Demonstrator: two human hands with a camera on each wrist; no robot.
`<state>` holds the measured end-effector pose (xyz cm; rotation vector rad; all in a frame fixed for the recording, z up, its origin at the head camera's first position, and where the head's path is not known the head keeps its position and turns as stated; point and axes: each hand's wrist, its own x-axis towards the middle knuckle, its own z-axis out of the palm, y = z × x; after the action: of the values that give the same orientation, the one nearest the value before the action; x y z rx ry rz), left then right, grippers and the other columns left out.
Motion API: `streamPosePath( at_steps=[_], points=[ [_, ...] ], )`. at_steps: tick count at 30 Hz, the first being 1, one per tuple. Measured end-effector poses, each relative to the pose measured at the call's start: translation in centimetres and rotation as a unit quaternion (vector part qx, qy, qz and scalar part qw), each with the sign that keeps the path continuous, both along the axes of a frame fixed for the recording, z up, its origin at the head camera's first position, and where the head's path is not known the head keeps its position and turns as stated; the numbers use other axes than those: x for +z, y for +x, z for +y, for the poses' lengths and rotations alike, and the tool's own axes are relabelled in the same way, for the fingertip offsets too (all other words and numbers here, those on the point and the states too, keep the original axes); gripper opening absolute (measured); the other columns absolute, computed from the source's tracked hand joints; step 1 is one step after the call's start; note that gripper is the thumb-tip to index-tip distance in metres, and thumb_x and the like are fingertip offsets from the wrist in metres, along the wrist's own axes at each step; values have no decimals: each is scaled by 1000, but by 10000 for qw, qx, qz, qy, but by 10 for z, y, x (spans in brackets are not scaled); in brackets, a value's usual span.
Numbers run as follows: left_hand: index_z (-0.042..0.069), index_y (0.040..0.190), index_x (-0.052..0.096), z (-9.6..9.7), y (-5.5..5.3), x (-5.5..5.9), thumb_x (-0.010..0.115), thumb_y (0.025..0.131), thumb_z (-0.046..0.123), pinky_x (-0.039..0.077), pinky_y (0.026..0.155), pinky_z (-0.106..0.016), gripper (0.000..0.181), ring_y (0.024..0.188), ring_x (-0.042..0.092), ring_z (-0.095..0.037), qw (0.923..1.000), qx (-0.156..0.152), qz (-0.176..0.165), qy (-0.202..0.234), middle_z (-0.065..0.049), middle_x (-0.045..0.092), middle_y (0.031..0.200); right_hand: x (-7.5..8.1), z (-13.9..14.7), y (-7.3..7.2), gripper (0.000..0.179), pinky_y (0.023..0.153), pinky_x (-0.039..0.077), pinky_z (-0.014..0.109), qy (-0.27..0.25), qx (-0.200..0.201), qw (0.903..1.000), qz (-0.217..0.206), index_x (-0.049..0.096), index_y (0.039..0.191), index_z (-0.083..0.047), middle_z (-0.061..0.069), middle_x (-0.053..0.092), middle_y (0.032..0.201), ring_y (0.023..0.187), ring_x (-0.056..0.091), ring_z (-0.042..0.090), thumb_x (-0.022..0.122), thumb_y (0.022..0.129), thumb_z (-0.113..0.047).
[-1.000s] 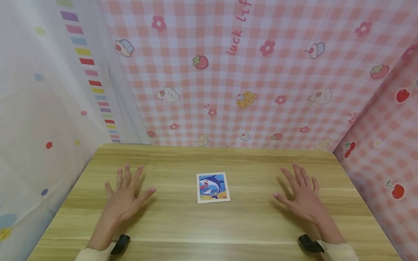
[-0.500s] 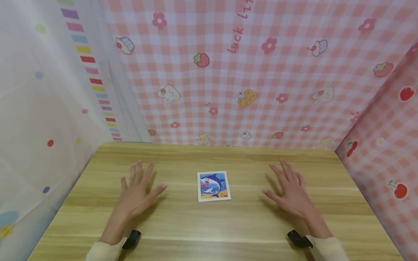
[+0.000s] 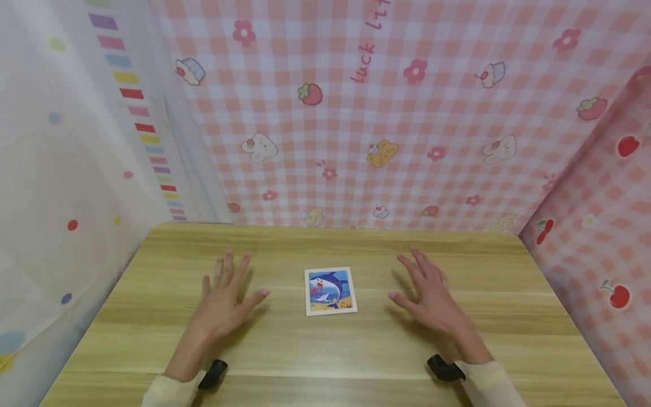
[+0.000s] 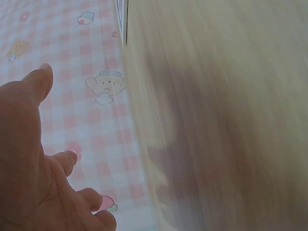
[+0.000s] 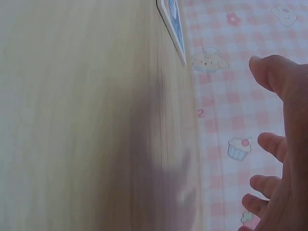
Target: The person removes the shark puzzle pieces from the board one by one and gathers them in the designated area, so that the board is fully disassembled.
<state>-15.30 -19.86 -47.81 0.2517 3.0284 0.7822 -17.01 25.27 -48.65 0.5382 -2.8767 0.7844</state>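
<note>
A square puzzle (image 3: 330,291) with a white border and a blue sea picture of a dolphin-like animal lies flat in the middle of the table. My left hand (image 3: 224,308) hovers to its left, fingers spread and holding nothing. On the other side, my right hand (image 3: 429,302) is likewise spread, its thumb toward the puzzle. Both hands cast shadows on the wood and stand apart from the puzzle. In the left wrist view only a thin edge of the puzzle (image 4: 122,21) shows at the top; the right wrist view catches one corner of the puzzle (image 5: 173,29).
The wooden table (image 3: 325,350) runs back to a pink checked curtain (image 3: 346,124). A white dotted cloth (image 3: 66,169) hangs at the left, and a cherry-print cloth (image 3: 600,237) at the right. Black bands (image 3: 213,374) sit at both wrists.
Both hands have moved inward over the table, the left one rightward and the right one leftward, closer to the puzzle. The puzzle has stayed in place.
</note>
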Motion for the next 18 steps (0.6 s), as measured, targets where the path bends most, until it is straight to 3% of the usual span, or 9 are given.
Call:
streamPosePath(
  at_steps=[6, 12, 18],
  points=[
    [30, 167, 5, 9, -2, -1, 48, 98, 70, 2, 119, -79, 90, 159, -4, -46, 9999, -110, 39, -15, -14, -11, 172, -2, -17, -5, 82, 116, 19, 77, -159, 83, 9998, -70, 31, 162, -19, 17, 17, 172, 155, 18, 46, 70, 95, -46],
    [27, 167, 8, 18, -3, -2, 50, 98, 69, 4, 120, -78, 91, 159, -1, -45, 9997, -234, 71, 33, -13, -7, 173, 1, -30, -8, 81, 117, 28, 73, -472, 185, 9981, -344, 32, 162, -19, 17, 20, 170, 155, 22, 43, 69, 96, -47],
    [25, 167, 11, 29, -4, -6, 50, 98, 68, 6, 121, -77, 90, 159, 0, -45, 9993, -364, 57, 65, -15, -2, 173, 1, -43, -13, 75, 119, 29, 70, -703, 258, 9962, -453, 37, 159, -17, 17, 30, 167, 153, 28, 43, 68, 97, -45]
  ],
)
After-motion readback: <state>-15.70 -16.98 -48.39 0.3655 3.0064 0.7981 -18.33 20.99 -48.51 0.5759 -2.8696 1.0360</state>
